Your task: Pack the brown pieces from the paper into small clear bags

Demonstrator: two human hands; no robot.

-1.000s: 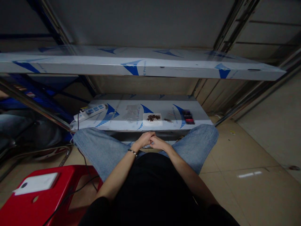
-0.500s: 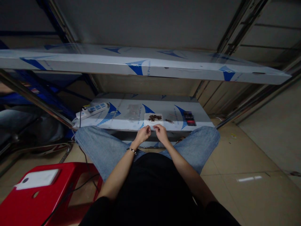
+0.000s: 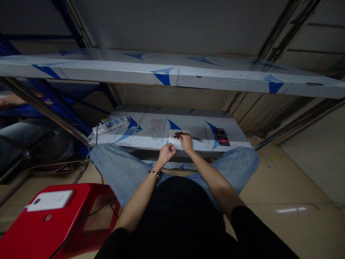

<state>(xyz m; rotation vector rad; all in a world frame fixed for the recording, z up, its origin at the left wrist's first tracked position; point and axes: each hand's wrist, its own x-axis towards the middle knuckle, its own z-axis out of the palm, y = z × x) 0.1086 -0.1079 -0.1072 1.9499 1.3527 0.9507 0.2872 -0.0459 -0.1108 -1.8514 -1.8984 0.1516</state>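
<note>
My left hand (image 3: 167, 151) is closed above the shelf's front edge, its fingers curled round something small and perhaps clear that I cannot make out. My right hand (image 3: 185, 142) reaches down to a pile of small brown pieces (image 3: 177, 135), fingertips pressed together at its near side; what they pinch is hidden. The pile lies on a white square sheet (image 3: 172, 140), partly covered by my right hand. Just right of it lies a small cluster of thin, dark and shiny pieces (image 3: 198, 140), too small to name.
The low, film-covered shelf (image 3: 145, 142) carries a white power strip (image 3: 114, 124), a clear plastic bag (image 3: 157, 126) and a blurred-out dark object (image 3: 222, 137). A higher shelf (image 3: 121, 73) crosses ahead. At left, a red stool (image 3: 24, 230) holds a white phone-like object (image 3: 51, 200). Another person's arm (image 3: 16, 100) shows far left.
My right hand has moved forward from beside my left hand onto the brown pile. My left hand stays near the shelf edge, turned slightly. The whole view has shifted a little.
</note>
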